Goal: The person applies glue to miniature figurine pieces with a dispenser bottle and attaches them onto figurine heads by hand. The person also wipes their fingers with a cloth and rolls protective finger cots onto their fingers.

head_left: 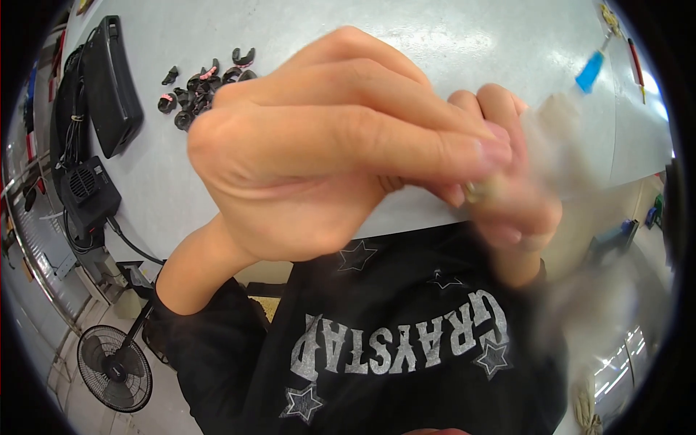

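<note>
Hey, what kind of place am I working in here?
Probably a workshop or small assembly bench: a pale grey worktable carries a pile of small black and pink plastic clips, a black boxy electronic device with cables, and a black floor fan stands below.

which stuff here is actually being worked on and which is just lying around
In hand:
left hand and right hand, fingertips meeting on a small item, too blurred to identify

Lying about:
pile of small black parts
black devices with cables
blue-tipped tool
floor fan
table
</note>
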### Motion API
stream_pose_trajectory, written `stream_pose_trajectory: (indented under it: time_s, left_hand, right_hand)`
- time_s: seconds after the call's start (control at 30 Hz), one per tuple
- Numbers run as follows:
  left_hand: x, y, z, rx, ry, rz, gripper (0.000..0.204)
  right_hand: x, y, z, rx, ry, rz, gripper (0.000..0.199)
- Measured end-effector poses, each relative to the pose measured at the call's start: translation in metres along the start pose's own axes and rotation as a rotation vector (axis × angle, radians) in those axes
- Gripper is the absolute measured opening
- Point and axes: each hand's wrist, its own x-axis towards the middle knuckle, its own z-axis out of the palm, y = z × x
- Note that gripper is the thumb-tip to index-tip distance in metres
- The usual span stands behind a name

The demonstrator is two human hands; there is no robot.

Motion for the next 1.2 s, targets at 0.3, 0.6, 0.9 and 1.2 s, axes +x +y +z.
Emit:
stream_pose_trajectory:
  time_s: [0.3, 0.6, 0.9, 1.2]
  left_hand:
    - [0.006, 0.013, -0.001, 0.136, 0.017, -0.195, 0.025]
    - [0.008, 0.016, -0.002, 0.318, -0.03, -0.1, 0.03]
    - [0.005, 0.011, -0.003, 0.278, -0.026, -0.072, 0.03]
    - [0.004, 0.014, -0.003, 0.206, -0.026, -0.11, 0.028]
  right_hand:
    - [0.002, -0.008, -0.002, -0.005, 0.035, -0.015, 0.025]
    - [0.001, -0.006, 0.002, -0.141, 0.096, -0.143, 0.021]
    - [-0.001, -0.006, 0.003, -0.107, 0.061, -0.111, 0.022]
    - [0.0, -0.009, 0.0, -0.069, 0.022, -0.017, 0.024]
